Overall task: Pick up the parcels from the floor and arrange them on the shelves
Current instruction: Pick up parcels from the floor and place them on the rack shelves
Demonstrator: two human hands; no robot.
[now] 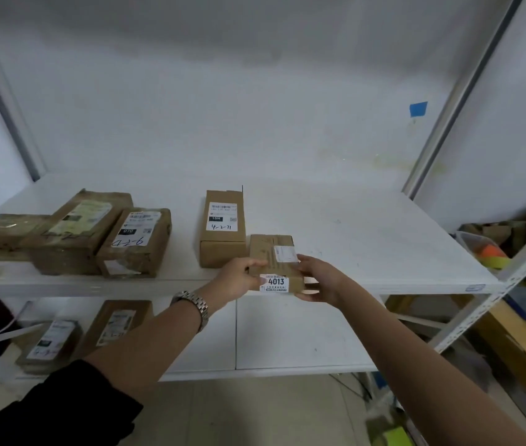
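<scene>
Beyond the left hand (241, 275) and the right hand (319, 278) spreads the upper shelf (367, 239), a broad white board with bare room off to the right hand's side. Below the forearms runs the lower shelf (287, 342), where two parcels (116, 323) lie to the left. Well left of the left hand, three wrapped parcels (78, 230) crowd together on the upper shelf. Just past that hand's knuckles lies a long box (222, 226).

Between the two hands is the small parcel (272, 257), gripped at its near end. The left fingers curl over its left edge, and the right hand cups its right side with the thumb on top. Its far end reaches over the shelf, beside the long box. Its near end, with the 4013 label (275, 282), juts past the front lip. Whether it rests on the board, I cannot tell.

The likely trouble is letting go too early. With that end overhanging, the parcel could tip off towards the floor. A skewed push might also nudge the long box.
</scene>
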